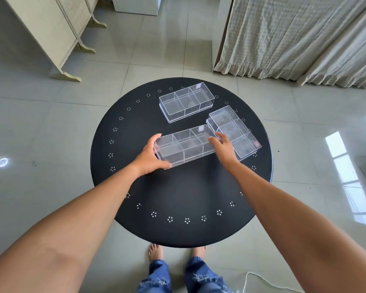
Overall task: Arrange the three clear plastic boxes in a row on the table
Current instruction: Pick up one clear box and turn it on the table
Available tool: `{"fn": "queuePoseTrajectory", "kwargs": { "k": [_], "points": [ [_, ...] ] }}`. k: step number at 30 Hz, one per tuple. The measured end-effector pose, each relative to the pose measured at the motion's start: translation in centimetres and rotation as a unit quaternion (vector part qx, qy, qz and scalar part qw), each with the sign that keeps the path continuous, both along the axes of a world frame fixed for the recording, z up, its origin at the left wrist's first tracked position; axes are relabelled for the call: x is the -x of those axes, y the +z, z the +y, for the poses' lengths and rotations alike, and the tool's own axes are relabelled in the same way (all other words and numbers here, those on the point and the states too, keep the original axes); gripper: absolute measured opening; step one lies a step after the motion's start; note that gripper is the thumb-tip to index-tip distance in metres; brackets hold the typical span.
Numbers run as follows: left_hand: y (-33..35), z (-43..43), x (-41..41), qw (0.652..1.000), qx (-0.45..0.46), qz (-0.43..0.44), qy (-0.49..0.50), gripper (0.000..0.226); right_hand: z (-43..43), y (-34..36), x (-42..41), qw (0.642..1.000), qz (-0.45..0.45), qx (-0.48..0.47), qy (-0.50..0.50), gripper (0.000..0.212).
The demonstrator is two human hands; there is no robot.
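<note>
Three clear plastic boxes with inner dividers lie on a round black table (pixel 178 197). The near box (pixel 186 145) sits at the table's middle, long side toward me. My left hand (pixel 151 156) grips its left end and my right hand (pixel 223 145) holds its right end. The far box (pixel 186 101) lies behind it, roughly parallel. The right box (pixel 234 132) lies angled, its near-left corner close to my right hand.
The table rim carries small white flower marks. Tiled floor surrounds it. A cream folding screen (pixel 57 32) stands at the back left and pale curtains (pixel 294 37) hang at the back right. My bare feet and jeans (pixel 178 275) show below the table's near edge.
</note>
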State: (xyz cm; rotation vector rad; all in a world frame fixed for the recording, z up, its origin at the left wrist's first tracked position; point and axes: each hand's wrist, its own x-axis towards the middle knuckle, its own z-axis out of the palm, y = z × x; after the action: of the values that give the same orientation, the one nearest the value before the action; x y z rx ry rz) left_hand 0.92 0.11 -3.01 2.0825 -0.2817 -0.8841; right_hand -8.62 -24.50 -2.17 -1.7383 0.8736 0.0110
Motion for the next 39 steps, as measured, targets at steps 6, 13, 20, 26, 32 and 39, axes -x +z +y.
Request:
{"fn": "queuePoseTrajectory", "kwargs": {
  "k": [6,13,20,26,32,39],
  "points": [
    [2.9,0.4,-2.8,0.982,0.095,0.149,0.064,0.1,-0.6,1.5,0.8,0.997,-0.044,-0.018,0.056,0.068],
    [3.4,1.4,-4.5,0.972,0.047,0.218,0.077,0.096,-1.0,1.3,1.3,0.99,-0.008,0.05,0.131,0.075],
    [3.8,0.4,-3.9,0.969,-0.036,0.238,0.061,0.104,-0.8,0.0,1.5,0.997,-0.008,0.026,0.067,0.023],
    [1.4,-0.4,-3.3,0.983,-0.061,0.151,0.089,0.06,0.2,-1.3,0.5,0.998,0.064,-0.018,-0.02,0.041],
    [0.2,-1.0,-3.0,0.985,-0.097,0.091,0.114,0.049,1.0,-1.1,-0.1,0.988,0.136,0.038,-0.061,0.053],
    [-0.5,-1.0,-2.9,0.984,-0.113,0.071,0.117,0.044,1.5,-1.9,0.0,0.988,0.133,0.051,-0.055,0.049]
  ]
}}
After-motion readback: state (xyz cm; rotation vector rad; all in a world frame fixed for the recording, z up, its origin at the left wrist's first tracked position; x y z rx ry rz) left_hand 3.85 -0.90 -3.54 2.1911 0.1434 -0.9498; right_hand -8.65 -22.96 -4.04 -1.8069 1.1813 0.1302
